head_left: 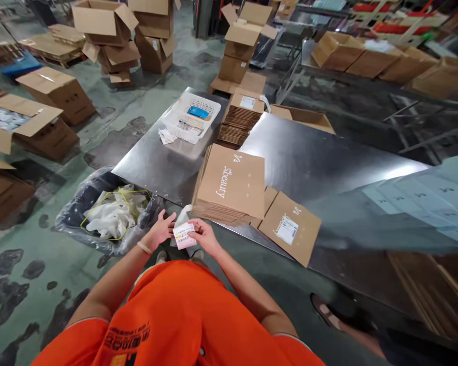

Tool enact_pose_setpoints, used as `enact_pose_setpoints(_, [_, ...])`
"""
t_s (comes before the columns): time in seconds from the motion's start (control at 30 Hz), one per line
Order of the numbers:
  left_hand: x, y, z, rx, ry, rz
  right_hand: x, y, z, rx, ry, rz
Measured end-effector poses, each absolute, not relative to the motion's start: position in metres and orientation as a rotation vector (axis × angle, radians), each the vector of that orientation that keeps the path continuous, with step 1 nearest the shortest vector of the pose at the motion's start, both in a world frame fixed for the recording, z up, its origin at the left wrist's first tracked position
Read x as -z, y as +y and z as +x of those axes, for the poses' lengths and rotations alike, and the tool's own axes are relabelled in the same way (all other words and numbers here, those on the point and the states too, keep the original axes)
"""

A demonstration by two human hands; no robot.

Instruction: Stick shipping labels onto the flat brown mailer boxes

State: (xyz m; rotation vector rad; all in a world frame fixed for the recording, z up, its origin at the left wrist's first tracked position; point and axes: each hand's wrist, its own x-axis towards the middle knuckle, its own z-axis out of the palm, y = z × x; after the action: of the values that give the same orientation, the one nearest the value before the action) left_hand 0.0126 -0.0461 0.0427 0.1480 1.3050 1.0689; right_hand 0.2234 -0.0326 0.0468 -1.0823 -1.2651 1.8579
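My right hand (204,236) pinches a printed white label (183,237) in front of my body, at the near edge of the table. Close by its left side is my left hand (159,231), thumb apart and fingers stretched; whether its fingertips touch the label I cannot tell. A pale strip of backing paper (183,215) curls up behind the label. Just beyond my hands lies a stack of flat brown cartons (231,180) with white lettering. To its right, a flat carton (290,229) bearing a white label overhangs the table edge.
The metal table (156,162) carries a white basket (175,119) and a pile of smaller flat cartons (238,119). A lined bin (114,218) of waste paper stands at left. White boxes (435,198) are stacked at right, near another person's foot (324,310).
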Motion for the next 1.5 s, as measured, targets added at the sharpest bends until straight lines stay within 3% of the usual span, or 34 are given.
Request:
enact_pose_setpoints(0.2, [-0.039,-0.049,0.029,-0.952,1.186,0.117,-0.034,-0.045,0.240,-1.946,-1.295,-1.066])
enact_pose_setpoints(0.47, [-0.057,-0.041,0.046,-1.152,1.057,0.212,-0.035,-0.045,0.257,-1.975,-1.243,-1.030])
enact_pose_setpoints(0.73, [-0.090,-0.046,0.071,-1.077,1.121,0.633,-0.067,-0.018,0.259,-1.426,-1.141,-1.205])
enact_pose_setpoints(1.27, [-0.101,-0.022,0.117,-0.918,1.308,1.035,-0.090,-0.021,0.304,-1.374,-1.243,-1.253])
enact_pose_setpoints(1.5, [-0.113,-0.012,0.138,-0.933,1.485,1.083,-0.084,-0.015,0.316,-0.899,-1.434,-1.257])
